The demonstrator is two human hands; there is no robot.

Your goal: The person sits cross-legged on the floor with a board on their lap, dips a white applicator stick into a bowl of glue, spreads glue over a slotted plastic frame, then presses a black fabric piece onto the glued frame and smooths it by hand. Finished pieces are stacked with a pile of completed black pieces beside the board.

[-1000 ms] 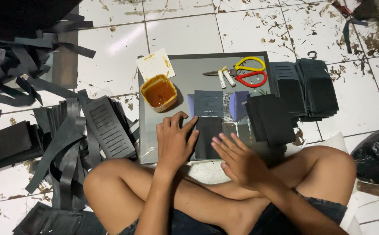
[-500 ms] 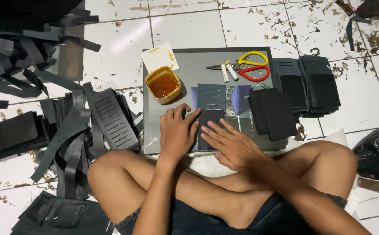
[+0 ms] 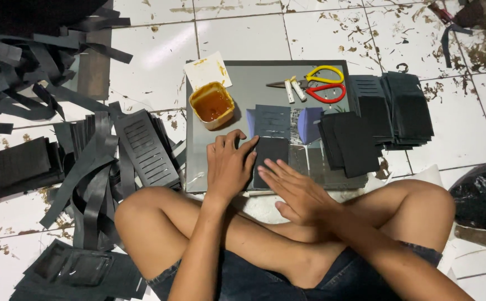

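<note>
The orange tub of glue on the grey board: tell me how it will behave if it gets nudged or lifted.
The orange tub is open and looks filled with amber liquid, so a hard nudge would probably slop it. It is low and wide, so it seems unlikely to tip or roll. It sits on the smooth grey board, so it may slide easily.

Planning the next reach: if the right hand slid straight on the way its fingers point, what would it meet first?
The right hand points up-left across the black piece. Going straight on, it would first meet the left hand, whose fingers rest on that piece's left edge; depth looks shared, both flat on the board.
</note>
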